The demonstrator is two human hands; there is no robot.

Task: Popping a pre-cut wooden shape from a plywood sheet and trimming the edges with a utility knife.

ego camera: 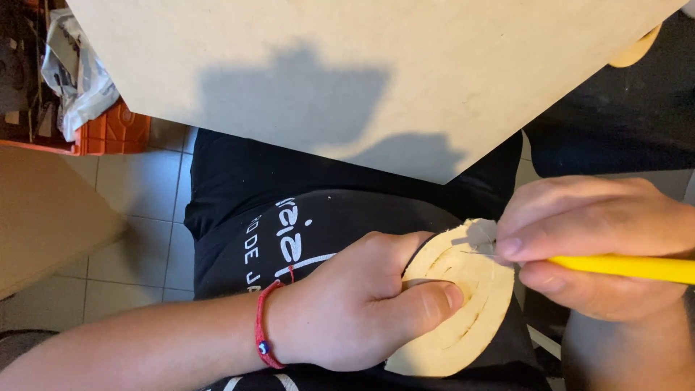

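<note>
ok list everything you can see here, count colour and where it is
wooden disc: 1, pale tan, round with cut rings, low centre-right over the lap
yellow tool: 1, yellow handle, right side, tip on the disc's upper edge
board: 1, beige, flat, across the top
crate: 1, orange, upper left on the floor
plastic bag: 1, clear-white, upper left above the crate
floor tiles: many, pale grey, left
bracelet: 1, red with a blue bead, left wrist
black shirt: 1, centre
left hand: 1, holding the disc
right hand: 1, fingers gripping the tool

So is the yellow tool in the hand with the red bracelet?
No, the yellow-handled tool is held by the right hand; the red bracelet is on the left wrist.
</note>
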